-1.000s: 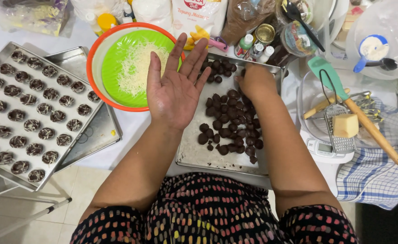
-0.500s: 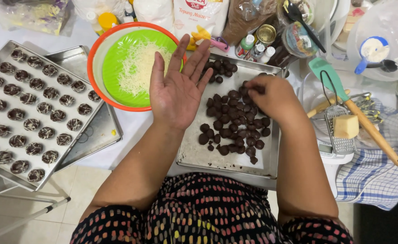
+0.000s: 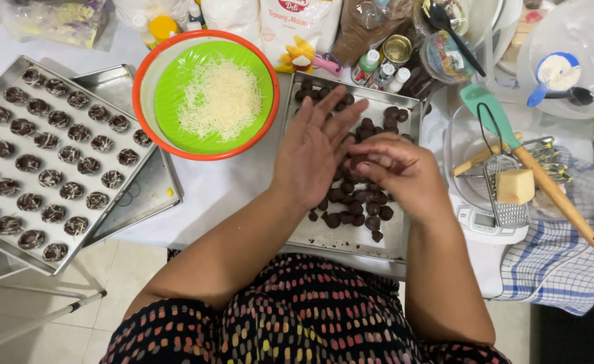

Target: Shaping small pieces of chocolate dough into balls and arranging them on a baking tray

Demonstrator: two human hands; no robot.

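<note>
Two hands: both work over the steel tray (image 3: 324,237) of dark balls (image 3: 359,210), just in front of the person's patterned lap.
Left hand (image 3: 316,149): held flat, palm turned up, fingers straight and a little fanned, likely to serve as a rolling surface.
Right hand (image 3: 394,168): fingers curled together at the left palm's edge; whether they pinch a ball I cannot tell, as the knuckles hide the tips.
Balls: heaped loosely in the tray's middle and far end, a few strays near the front, within easy reach of both hands.
Bowl (image 3: 142,101): orange rim, green inside, holding a mound of pale shreds (image 3: 220,98); it stands just left of the tray, close enough for dipping.
Left rack (image 3: 34,232): lined with rows of paper cups (image 3: 61,156), each holding a dark piece flecked with white.
Clear bowl (image 3: 459,135): at right, holding a grater (image 3: 502,195), a cheese block (image 3: 515,185) and a spatula (image 3: 506,128).
Cloth (image 3: 560,263): blue checks, beneath that bowl's near side.
</note>
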